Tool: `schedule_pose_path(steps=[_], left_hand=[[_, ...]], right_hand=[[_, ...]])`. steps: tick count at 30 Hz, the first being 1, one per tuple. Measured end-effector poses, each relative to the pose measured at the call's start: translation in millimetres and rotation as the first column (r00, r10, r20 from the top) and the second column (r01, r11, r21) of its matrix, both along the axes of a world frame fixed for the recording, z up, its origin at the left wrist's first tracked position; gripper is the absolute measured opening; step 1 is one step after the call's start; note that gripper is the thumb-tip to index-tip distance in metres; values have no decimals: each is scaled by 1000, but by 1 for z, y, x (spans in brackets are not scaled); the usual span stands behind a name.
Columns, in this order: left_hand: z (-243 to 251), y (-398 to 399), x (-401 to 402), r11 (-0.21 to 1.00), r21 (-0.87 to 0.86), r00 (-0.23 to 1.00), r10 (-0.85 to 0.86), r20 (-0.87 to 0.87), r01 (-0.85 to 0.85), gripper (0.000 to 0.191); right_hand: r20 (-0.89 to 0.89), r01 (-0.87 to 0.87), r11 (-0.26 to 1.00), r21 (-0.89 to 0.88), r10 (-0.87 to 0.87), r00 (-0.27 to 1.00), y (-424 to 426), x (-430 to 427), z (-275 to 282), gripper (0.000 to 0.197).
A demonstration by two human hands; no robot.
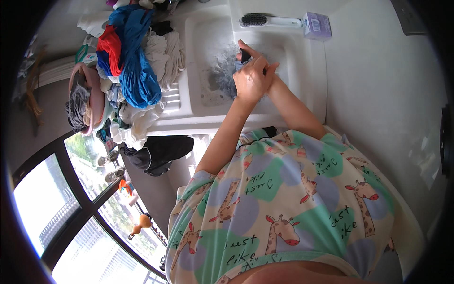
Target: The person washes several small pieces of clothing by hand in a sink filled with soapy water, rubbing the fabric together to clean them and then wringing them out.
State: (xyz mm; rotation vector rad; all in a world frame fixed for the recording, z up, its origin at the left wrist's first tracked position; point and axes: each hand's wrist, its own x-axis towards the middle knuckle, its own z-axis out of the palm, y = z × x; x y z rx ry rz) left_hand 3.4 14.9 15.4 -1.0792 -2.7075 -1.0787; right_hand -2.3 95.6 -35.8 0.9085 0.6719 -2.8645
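A small dark cloth (245, 56) is bunched between my two hands over the white sink basin (298, 71). My left hand (251, 78), wet on its back, lies across my right hand and grips the cloth, a dark bit of which shows between its fingers. My right hand (251, 50) is largely covered by the left; one extended digit and part of the palm show, pressed to the cloth. Below them, grey sudsy water (223, 80) pools in the basin. Any other fabric under the hands is hard to make out.
A scrub brush (269, 21) and a purple box (316, 26) rest on the far ledge. Left of the basin are a blue garment (136, 60), a red cloth (110, 49), white fabric (166, 56) and a pink bucket (95, 96) holding grey cloth. A wall (372, 88) bounds the right.
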Motion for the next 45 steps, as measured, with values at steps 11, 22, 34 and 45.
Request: schedule_pose_path(steps=[11,22,34,45], left_hand=[[-63,-76,-107,978,-140,748,206,630,-152,46],[-150,-108,-78,982,-186,856,111,506,-18,36],[-64,-92,-76,985,75,691,54,721,-155,24],[-31,-100,-65,910,410,584,-304,753,-55,55]], right_hand=[[160,-68,788,612,-39,986,49,-2,-3,45],[529,-508,-200,838,69,846,30,11,-74,43],[469,-363,-390,846,220,855,29,8,-61,45],[588,-480,-343,807,401,703,30,12,-28,51]])
